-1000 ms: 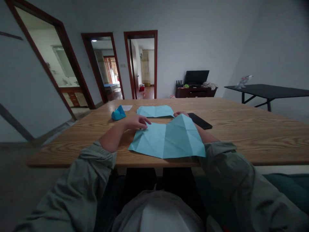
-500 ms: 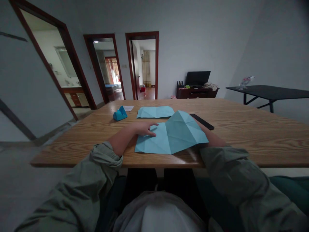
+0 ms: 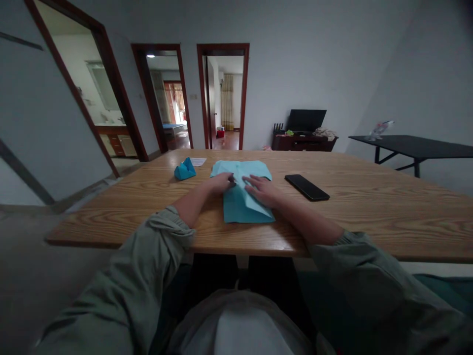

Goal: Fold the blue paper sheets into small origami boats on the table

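A light blue paper sheet lies folded over on the wooden table in front of me. My right hand lies flat on top of it, fingers stretched out, pressing the fold. My left hand rests at the sheet's upper left edge, fingers curled loosely against the paper. Behind my hands lies a second light blue sheet, flat on the table.
A small folded blue paper figure stands at the far left with a white slip behind it. A black phone lies right of my hands. Farther off are doorways, a dark TV stand and a black side table.
My right hand has swung the raised right half of the sheet over to the left and now lies flat on it. The sheet is narrower. My left hand stayed at its upper left edge.
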Demonstrator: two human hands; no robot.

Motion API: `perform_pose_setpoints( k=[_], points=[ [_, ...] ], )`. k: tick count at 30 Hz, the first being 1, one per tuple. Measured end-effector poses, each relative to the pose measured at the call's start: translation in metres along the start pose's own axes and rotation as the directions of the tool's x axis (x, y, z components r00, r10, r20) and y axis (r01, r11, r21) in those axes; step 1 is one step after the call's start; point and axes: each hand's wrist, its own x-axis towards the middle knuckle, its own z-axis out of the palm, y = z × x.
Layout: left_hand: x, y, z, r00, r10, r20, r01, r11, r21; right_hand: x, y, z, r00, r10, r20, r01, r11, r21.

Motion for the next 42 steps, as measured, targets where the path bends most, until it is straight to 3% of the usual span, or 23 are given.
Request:
perform_pose_setpoints(
  k=[1,3,5,6,8,11,14,17,23,27,31,35,38,42],
  points=[
    [0.000,-0.009,-0.005,0.992,-0.026,-0.121,0.027,1.000,0.004,0.004,-0.001,0.008,0.998,-0.029,0.050,0.029,0.999,-0.017],
    [0.000,-0.024,-0.013,0.933,-0.081,-0.351,0.088,0.996,0.004,0.006,0.000,0.021,0.989,-0.067,0.134,0.073,0.996,-0.044],
    [-0.002,-0.030,-0.015,0.887,-0.116,-0.448,0.126,0.992,-0.006,0.006,0.001,0.029,0.983,-0.082,0.163,0.094,0.993,-0.067],
    [-0.003,-0.029,-0.014,0.887,-0.097,-0.452,0.111,0.994,0.003,0.005,0.001,0.031,0.983,-0.090,0.162,0.103,0.992,-0.074],
    [-0.005,-0.019,-0.007,0.919,0.014,-0.395,0.009,0.998,0.057,0.005,0.001,0.031,0.982,-0.104,0.157,0.118,0.989,-0.084],
    [-0.007,0.006,0.008,0.962,0.214,-0.171,-0.185,0.968,0.173,0.006,0.002,0.031,0.981,-0.123,0.152,0.138,0.986,-0.092],
    [-0.009,0.026,0.019,0.966,0.252,0.050,-0.257,0.938,0.234,0.007,0.003,0.033,0.978,-0.144,0.153,0.160,0.983,-0.096],
    [-0.012,0.030,0.021,0.968,0.191,0.165,-0.230,0.936,0.268,0.007,0.003,0.033,0.979,-0.127,0.162,0.143,0.986,-0.090],
    [-0.007,0.002,0.012,0.976,0.010,0.218,-0.084,0.939,0.334,0.003,0.001,0.026,0.977,-0.129,0.168,0.142,0.988,-0.067],
    [-0.004,-0.016,0.006,0.967,-0.069,0.247,-0.009,0.954,0.301,0.004,0.006,0.027,0.981,-0.058,0.186,0.067,0.997,-0.044],
    [-0.008,-0.016,0.000,0.952,-0.108,0.286,0.027,0.962,0.273,0.013,0.019,0.032,0.979,0.079,0.187,-0.070,0.996,-0.053],
    [-0.011,-0.009,-0.003,0.940,-0.100,0.327,0.005,0.961,0.278,0.016,0.025,0.033,0.977,0.121,0.173,-0.109,0.991,-0.076],
    [-0.012,-0.010,-0.005,0.934,-0.116,0.338,0.013,0.956,0.293,0.001,0.011,0.031,0.983,0.078,0.166,-0.062,0.993,-0.099],
    [-0.012,-0.016,-0.006,0.938,-0.086,0.337,-0.018,0.956,0.293,-0.039,-0.023,0.024,0.967,-0.197,0.159,0.205,0.978,-0.038]
  ],
)
